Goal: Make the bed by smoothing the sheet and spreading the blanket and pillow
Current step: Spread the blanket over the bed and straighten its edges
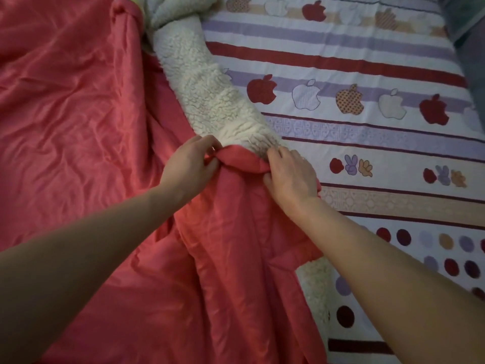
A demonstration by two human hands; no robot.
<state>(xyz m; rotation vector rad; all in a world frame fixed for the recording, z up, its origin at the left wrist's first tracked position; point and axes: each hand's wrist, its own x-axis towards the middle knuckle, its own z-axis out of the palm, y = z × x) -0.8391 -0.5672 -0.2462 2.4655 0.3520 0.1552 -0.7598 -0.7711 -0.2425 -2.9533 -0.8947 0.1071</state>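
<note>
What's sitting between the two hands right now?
In the head view, a rolled red edge of the blanket spans from the left hand to the right hand; both hold it.

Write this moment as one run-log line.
left hand pinches red blanket edge | right hand grips same edge | fleece lining exposed | apple-print sheet uncovered

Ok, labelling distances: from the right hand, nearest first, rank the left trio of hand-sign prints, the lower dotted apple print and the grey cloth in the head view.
1. Left trio of hand-sign prints, beside the right hand gripping the red blanket.
2. Lower dotted apple print, up and right.
3. Grey cloth, top right corner.
</note>
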